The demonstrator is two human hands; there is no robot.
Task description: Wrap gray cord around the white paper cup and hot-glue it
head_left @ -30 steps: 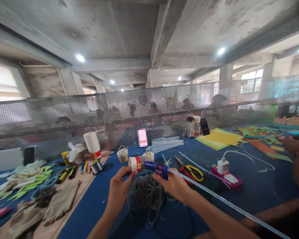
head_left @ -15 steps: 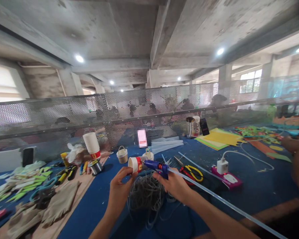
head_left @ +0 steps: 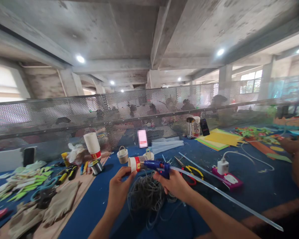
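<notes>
**Glue gun nose meets the paper cup above the wire tangle**

The left hand (head_left: 119,189) has its grip pinched on a small paper cup (head_left: 134,164), white with a red band, lying on its side with the open mouth facing left. The cup sits at the fingertips, just above that hand. To the cup's right, the right hand (head_left: 175,184) is wrapped tight around a blue glue gun (head_left: 155,165), and the gun's nozzle points left, right up against the cup's base; whether it actually touches, I cannot tell. A long clear glue stick (head_left: 224,196) trails out of the gun's back, running away from the cup toward the lower right. Directly below the cup, a grey tangle of wire (head_left: 146,192) lies on the blue desk (head_left: 94,202). Just behind the cup stand two tiny baskets (head_left: 122,154). Beyond the gun, on the side away from the cup, are yellow-handled scissors (head_left: 191,172). Well left of the cup stands a stack of cups (head_left: 92,145).
</notes>
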